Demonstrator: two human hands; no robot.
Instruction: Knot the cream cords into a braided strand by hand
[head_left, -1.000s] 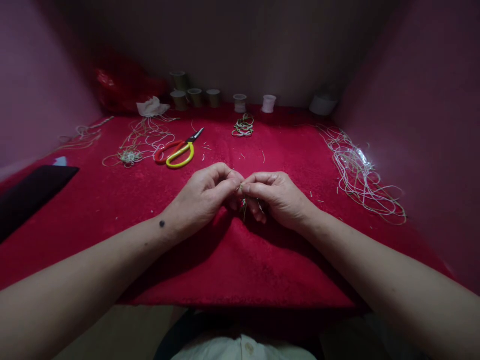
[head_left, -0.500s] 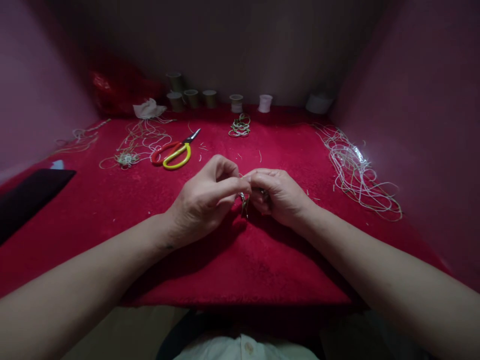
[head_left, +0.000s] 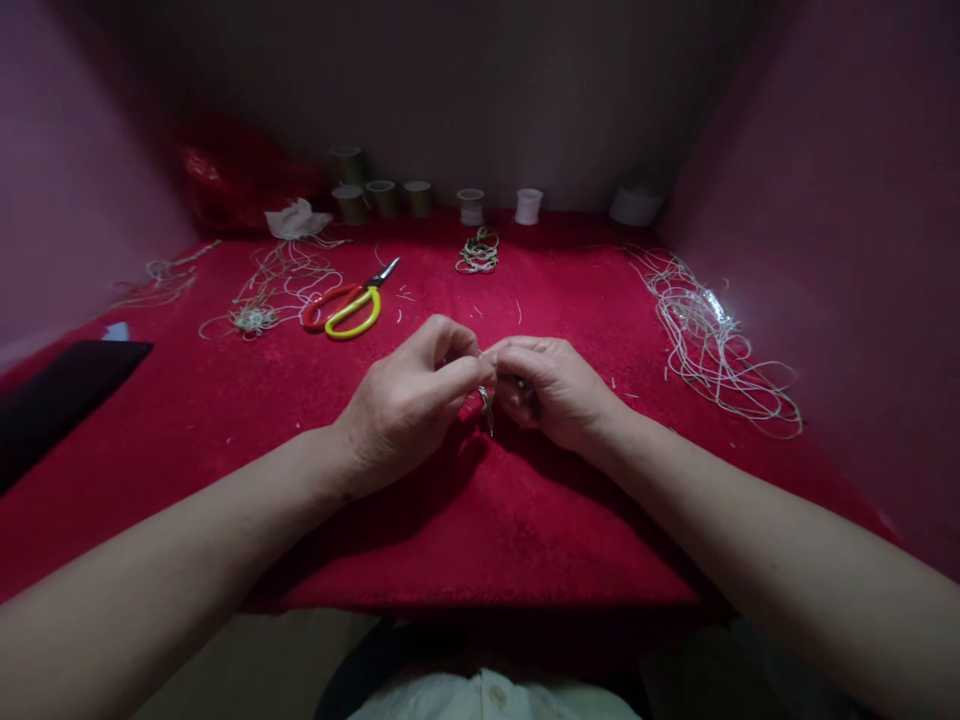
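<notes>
My left hand (head_left: 412, 400) and my right hand (head_left: 551, 385) meet above the middle of the red cloth, fingertips touching. Both are closed in a pinch on a thin knotted cord (head_left: 486, 405), pale and greenish. Its short ends dangle below the fingertips; most of it is hidden by my fingers. Beyond my left hand lie scissors (head_left: 354, 313) with one red and one yellow handle, their blades pointing away to the right. A small bundle of knotted green and white cord (head_left: 478, 252) rests farther back, straight ahead of my hands.
Several thread spools (head_left: 470, 207) line the back wall. Loose white cords (head_left: 720, 350) spread along the right; a cord tangle (head_left: 255, 318) lies left of the scissors. A black object (head_left: 71, 400) sits at the left edge, a red plastic bag (head_left: 240, 180) at the back left. Cord snippets are scattered about.
My left fingers have shifted very slightly, and the dangling cord ends hang a little differently. Both hands still pinch the cord at the same spot.
</notes>
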